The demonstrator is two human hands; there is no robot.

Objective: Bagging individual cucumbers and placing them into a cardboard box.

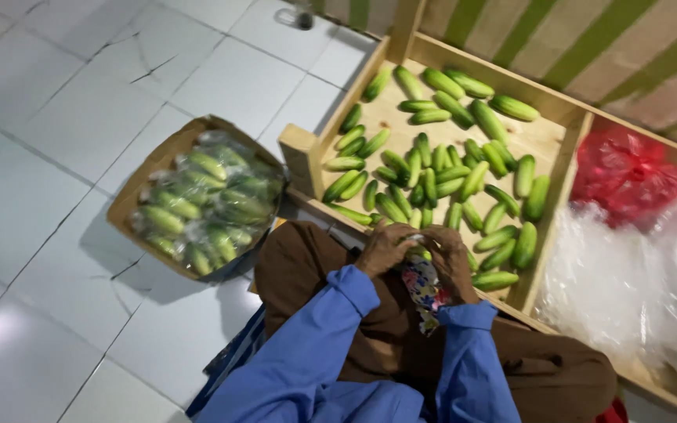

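- A cucumber (417, 252) sits between the two hands at the near edge of the tray (555, 182), over the person's lap; only a sliver of green shows between the fingers.
- A patterned cloth (425, 288) hangs just under it, bunched in the hands and seemingly wrapped round the cucumber.
- The left hand (382, 248) is curled close round the cucumber and cloth from the left, fingers bent in a snug grip.
- The right hand (450, 254) closes on the same bundle from the right, fingers folded over the cloth; how firmly it presses I cannot tell.
- Judged from this, the step is wiping: best done by turning the cucumber inside the cloth with one hand steadying and the other rubbing along its length, with light pressure so the skin is not bruised.
- Keeping the work low over the tray means a slip drops the cucumber among the loose ones, not on the floor (56, 157).
- The tray holds many loose cucumbers (432, 176) spread from near to far.
- Left of the tray, a cardboard box (131, 196) on the tiles holds bagged cucumbers (205, 204).
- Right of the tray lie clear plastic (613, 274) and a red bag (628, 176).
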